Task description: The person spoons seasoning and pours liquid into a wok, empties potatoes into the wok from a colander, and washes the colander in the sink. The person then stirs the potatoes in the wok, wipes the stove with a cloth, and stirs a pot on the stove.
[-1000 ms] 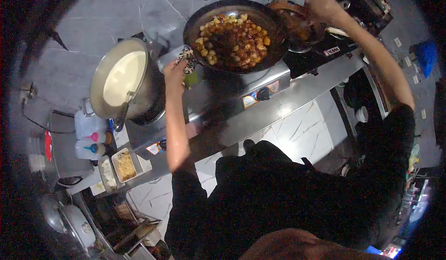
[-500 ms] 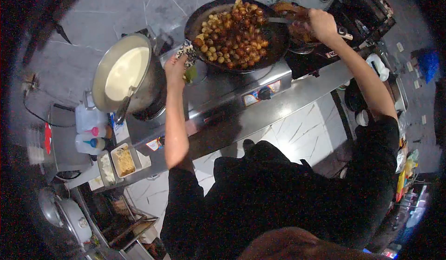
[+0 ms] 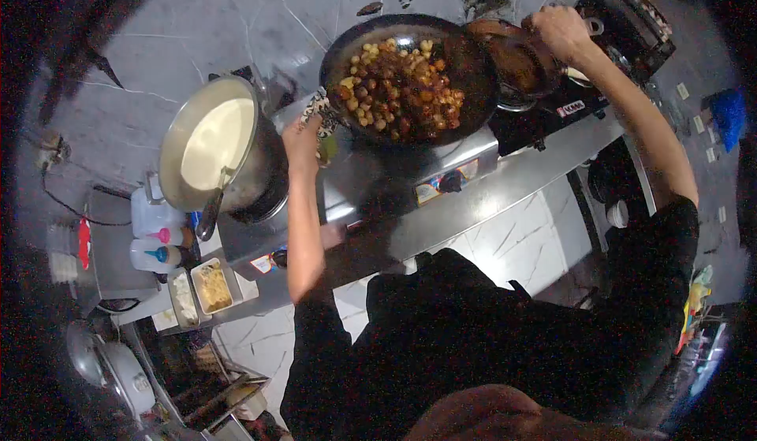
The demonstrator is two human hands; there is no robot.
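A large dark wok (image 3: 467, 63) sits on the stove, with small round brown and yellowish pieces in dark glaze (image 3: 402, 94). My left hand (image 3: 301, 140) is closed on a black-and-white patterned cloth (image 3: 318, 115) at the wok's left edge. To the right of the wok, my right hand (image 3: 561, 31) is a closed fist above a brown pan (image 3: 516, 63). What my right hand holds is hidden; a light-coloured handle end (image 3: 576, 74) shows below it.
On the left stands a big metal pot (image 3: 172, 141) of pale cream liquid with a dark-handled ladle (image 3: 210, 214). Squeeze bottles (image 3: 162, 255) and two food containers (image 3: 211, 286) stand near the counter's left end. A black appliance (image 3: 627, 23) is at the upper right.
The pieces rose in a heap toward the wok's upper right, then settled lower. My right hand came down and left, then moved back up and right. My left hand stayed on the cloth.
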